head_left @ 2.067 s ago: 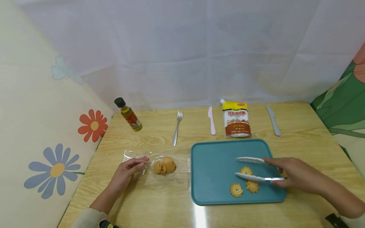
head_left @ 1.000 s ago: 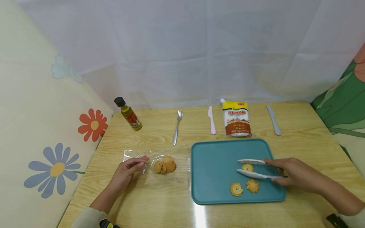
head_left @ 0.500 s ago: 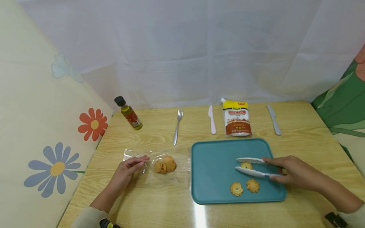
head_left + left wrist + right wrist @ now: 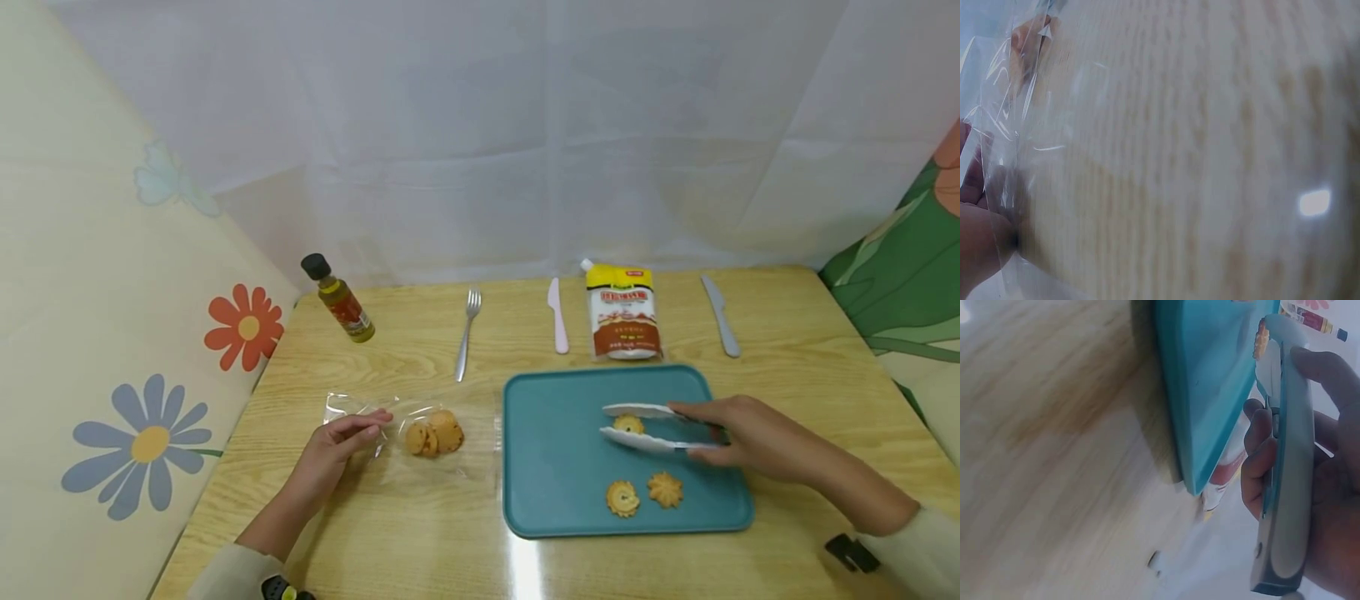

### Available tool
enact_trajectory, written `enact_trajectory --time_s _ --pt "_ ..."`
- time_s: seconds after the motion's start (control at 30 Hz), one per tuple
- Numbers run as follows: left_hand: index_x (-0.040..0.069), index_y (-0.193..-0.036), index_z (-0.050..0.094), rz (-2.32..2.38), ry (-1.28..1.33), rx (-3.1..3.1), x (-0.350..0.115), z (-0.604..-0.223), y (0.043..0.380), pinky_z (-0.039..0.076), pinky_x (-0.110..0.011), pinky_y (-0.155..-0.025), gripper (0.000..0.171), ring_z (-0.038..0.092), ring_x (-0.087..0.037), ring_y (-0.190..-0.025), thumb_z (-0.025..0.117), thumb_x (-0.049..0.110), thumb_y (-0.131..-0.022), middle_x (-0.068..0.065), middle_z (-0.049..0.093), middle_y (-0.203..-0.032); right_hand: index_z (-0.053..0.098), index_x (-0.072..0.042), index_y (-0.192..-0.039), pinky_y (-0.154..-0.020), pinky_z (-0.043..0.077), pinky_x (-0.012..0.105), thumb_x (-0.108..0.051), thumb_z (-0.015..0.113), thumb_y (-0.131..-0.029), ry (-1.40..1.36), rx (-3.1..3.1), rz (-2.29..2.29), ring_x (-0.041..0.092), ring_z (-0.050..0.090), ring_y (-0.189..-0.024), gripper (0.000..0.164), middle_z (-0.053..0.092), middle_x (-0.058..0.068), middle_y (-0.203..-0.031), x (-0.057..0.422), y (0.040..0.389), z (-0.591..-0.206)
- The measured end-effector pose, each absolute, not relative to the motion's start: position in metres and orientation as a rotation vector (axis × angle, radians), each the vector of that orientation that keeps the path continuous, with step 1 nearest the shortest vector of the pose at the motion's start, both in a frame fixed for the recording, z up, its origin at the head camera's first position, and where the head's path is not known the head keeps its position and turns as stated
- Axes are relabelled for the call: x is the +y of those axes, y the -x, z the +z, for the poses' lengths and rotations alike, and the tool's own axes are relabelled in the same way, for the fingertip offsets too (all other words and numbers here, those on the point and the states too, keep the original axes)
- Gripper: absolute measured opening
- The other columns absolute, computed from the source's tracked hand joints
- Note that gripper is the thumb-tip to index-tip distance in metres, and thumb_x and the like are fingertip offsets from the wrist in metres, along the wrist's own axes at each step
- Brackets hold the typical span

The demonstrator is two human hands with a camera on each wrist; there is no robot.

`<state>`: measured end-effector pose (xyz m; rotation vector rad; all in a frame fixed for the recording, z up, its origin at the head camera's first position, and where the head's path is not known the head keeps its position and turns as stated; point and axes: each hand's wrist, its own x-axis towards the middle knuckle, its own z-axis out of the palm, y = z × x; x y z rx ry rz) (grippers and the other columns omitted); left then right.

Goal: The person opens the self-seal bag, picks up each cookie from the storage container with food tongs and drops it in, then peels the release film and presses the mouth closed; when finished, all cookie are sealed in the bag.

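My right hand [image 4: 738,429] grips a pair of tongs [image 4: 1285,469], with the thumb on one arm and the fingers curled round the other. Between the tongs' white tips sits a round ridged cookie [image 4: 628,425], over the teal tray [image 4: 555,475]. Two more cookies lie on that tray: a ring-topped cookie [image 4: 622,498] and a flower-shaped cookie [image 4: 665,490]. On the left, my left hand [image 4: 333,450] holds the end of a clear plastic bag [image 4: 480,454] between thumb and fingers; the left wrist view shows them partly through the film. Several brown cookies [image 4: 446,431] lie in the bag.
Along the back of the table [image 4: 405,533] are an oil bottle [image 4: 345,308], a fork [image 4: 466,333], a pink knife [image 4: 558,317], a spouted pouch [image 4: 622,312] and a grey knife [image 4: 722,317]. A white cloth [image 4: 480,150] hangs behind them.
The tongs have closed in round the upper cookie, lifted it away from the flower-shaped one, and moved left and farther back with it. My left hand and the bag have stayed still.
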<state>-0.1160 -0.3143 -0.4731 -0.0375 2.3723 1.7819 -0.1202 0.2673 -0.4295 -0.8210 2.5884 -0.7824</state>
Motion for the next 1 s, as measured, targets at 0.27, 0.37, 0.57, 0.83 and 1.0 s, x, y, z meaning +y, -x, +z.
enact_trajectory --time_s 0.27,0.37,0.57,0.83,1.0 --pt "-0.002 -0.126 0.071 1.801 0.017 2.366 -0.314 -0.473 0.116 0.043 -0.009 -0.101 0.035 0.056 0.008 -0.124 0.067 0.023 -0.102 0.0 0.072 -0.13 0.056 -0.001 -0.146 -0.052 0.043 0.022 -0.031 0.076 -0.095 0.849 2.59 -0.771 0.0 0.049 -0.063 0.063 0.061 -0.012 -0.081 0.251 0.129 -0.424" --pt "-0.005 -0.127 0.069 1.798 0.015 2.369 -0.314 -0.473 0.116 0.043 -0.009 -0.101 0.037 0.056 0.008 -0.124 0.067 0.023 -0.102 0.002 0.072 -0.129 0.056 -0.002 -0.146 -0.053 0.043 0.022 -0.029 0.077 -0.095 0.857 2.596 -0.752 0.0 0.049 -0.065 0.062 0.062 -0.011 -0.083 0.244 0.133 -0.424" --pt "-0.007 -0.128 0.067 1.795 0.033 2.369 -0.314 -0.473 0.115 0.042 -0.009 -0.101 0.039 0.056 0.008 -0.124 0.067 0.022 -0.102 0.003 0.072 -0.129 0.057 -0.003 -0.146 -0.054 0.044 0.023 -0.029 0.077 -0.095 0.904 2.581 -0.749 0.001 0.048 -0.066 0.061 0.059 -0.011 -0.081 0.231 0.14 -0.425" --pt "-0.003 -0.127 0.07 1.774 0.047 2.39 -0.313 -0.472 0.115 0.043 -0.009 -0.101 0.035 0.056 0.009 -0.123 0.067 0.022 -0.102 0.0 0.072 -0.131 0.057 -0.005 -0.146 -0.053 0.042 0.022 -0.032 0.075 -0.096 0.975 2.578 -0.743 0.0 0.047 -0.064 0.06 0.058 -0.011 -0.078 0.214 0.149 -0.426" --pt "-0.003 -0.126 0.07 1.769 0.055 2.4 -0.313 -0.472 0.116 0.043 -0.008 -0.1 0.034 0.056 0.008 -0.123 0.067 0.021 -0.102 -0.001 0.072 -0.131 0.058 -0.008 -0.147 -0.055 0.041 0.022 -0.032 0.076 -0.095 0.992 2.592 -0.709 0.001 0.047 -0.065 0.06 0.058 -0.012 -0.079 0.201 0.154 -0.427"
